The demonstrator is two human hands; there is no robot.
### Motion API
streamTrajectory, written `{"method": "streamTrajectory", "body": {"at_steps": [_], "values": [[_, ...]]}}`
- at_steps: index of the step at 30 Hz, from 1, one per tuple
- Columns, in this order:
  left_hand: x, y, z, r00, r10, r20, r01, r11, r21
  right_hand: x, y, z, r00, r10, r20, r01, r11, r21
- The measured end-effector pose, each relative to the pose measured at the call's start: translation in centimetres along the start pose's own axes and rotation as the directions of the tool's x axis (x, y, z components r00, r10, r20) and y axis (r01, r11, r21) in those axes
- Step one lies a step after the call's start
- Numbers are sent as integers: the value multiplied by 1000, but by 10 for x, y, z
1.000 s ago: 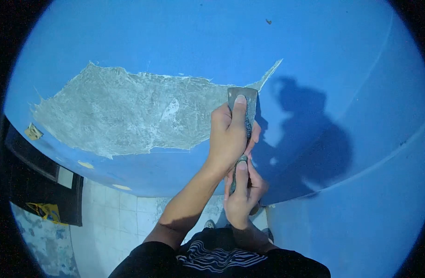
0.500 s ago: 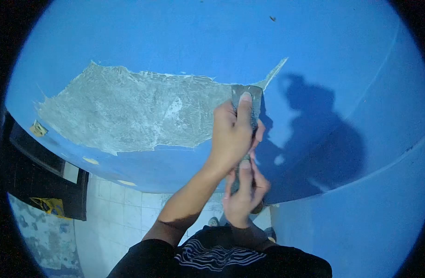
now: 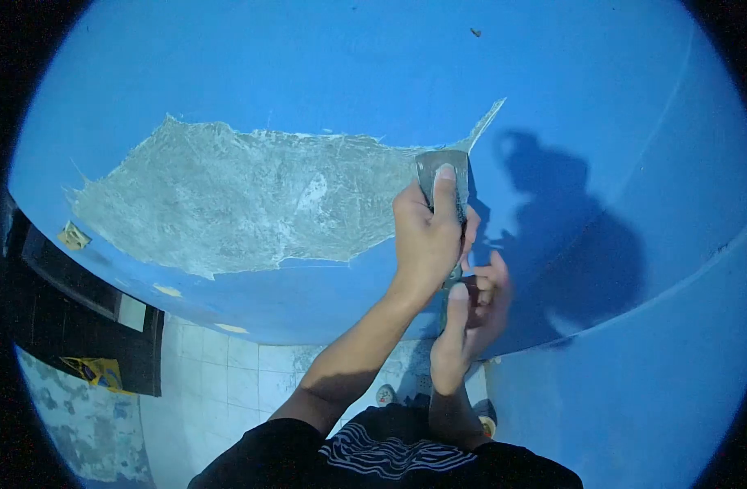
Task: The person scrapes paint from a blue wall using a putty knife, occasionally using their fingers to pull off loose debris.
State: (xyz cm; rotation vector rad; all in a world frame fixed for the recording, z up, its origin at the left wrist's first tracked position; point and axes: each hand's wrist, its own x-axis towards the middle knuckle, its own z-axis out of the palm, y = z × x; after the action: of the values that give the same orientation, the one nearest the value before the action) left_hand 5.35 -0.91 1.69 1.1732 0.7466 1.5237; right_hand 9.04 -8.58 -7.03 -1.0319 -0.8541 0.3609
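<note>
A paint scraper (image 3: pixel 429 163) with a wide, flat metal blade lies against the blue wall (image 3: pixel 373 65), its blade edge at the upper right of a bare grey patch (image 3: pixel 227 191). My left hand (image 3: pixel 430 236) is closed around it, thumb pressed flat on the blade. Lower down, the dark handle runs towards my right hand (image 3: pixel 471 318). That hand has its fingers lifted off the handle and apart, with the thumb beside the handle; whether the thumb touches it I cannot tell.
Ragged paint edges border the patch, with a narrow bare strip (image 3: pixel 486 122) rising at its right. Below are white floor tiles (image 3: pixel 206 359). At lower left stands a dark piece of furniture (image 3: pixel 72 314) with a yellow bag (image 3: pixel 96 371). Another blue wall (image 3: pixel 618 416) meets this one at right.
My right hand has loosened from the handle, its fingers spreading away to the right. My left hand keeps its hold on the scraper, and the view has shifted slightly.
</note>
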Motion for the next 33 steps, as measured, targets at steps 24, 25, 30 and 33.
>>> {"method": "streamTrajectory", "body": {"at_steps": [24, 25, 30, 33], "values": [[0, 5, 14, 995, -83, -64, 85, 996, 29, 5, -8, -3, 927, 182, -328, -47, 924, 380], [2, 8, 6, 998, -52, 25, 51, 998, 41, -4, 2, -3, 939, 182, -292, -82, 943, 324], [4, 7, 2, 996, -52, 75, 46, 996, 82, 3, -17, -1, 951, 251, -179, -173, 916, 362], [1, -1, 18, 999, -23, -48, 21, 999, -28, 25, -23, -6, 888, 217, -405, -63, 930, 361]]}}
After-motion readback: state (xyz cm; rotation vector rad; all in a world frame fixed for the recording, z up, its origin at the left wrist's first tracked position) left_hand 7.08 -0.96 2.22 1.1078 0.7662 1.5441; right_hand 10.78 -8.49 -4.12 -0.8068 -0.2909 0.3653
